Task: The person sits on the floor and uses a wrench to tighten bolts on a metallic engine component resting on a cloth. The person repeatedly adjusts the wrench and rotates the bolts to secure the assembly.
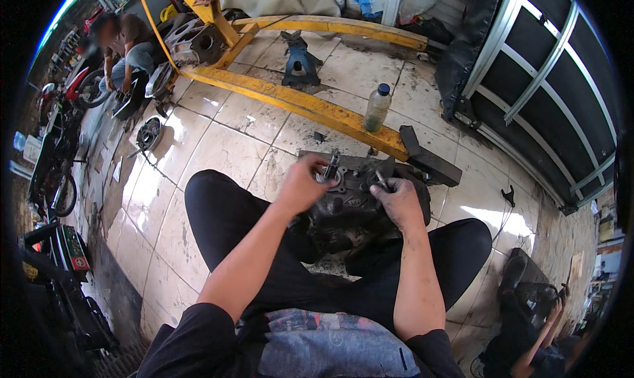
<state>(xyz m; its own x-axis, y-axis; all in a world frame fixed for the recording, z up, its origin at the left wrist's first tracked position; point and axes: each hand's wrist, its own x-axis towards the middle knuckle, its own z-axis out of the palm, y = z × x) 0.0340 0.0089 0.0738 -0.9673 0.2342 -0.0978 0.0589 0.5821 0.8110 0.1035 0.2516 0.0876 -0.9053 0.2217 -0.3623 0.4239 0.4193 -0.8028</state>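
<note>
A dark, greasy metal gearbox-like casing (345,209) sits on the floor between my bent legs. My left hand (306,185) is at its far left, closed round a short metal shaft-like part (333,167) that stands up by a round opening. Whether that part is seated in the opening, I cannot tell. Over the casing's right side, my right hand (398,202) pinches a thin, shiny metal rod (380,177) between thumb and fingers. Dark grease marks the right hand. The fingers' undersides are hidden in both hands.
A yellow hoist leg (290,106) crosses beyond the casing, with a plastic bottle (378,107) by it. Farther off stands a blue stand (301,68). A round metal part (150,134) lies left. One person (125,44) crouches far left; another person's arm (547,332) shows lower right.
</note>
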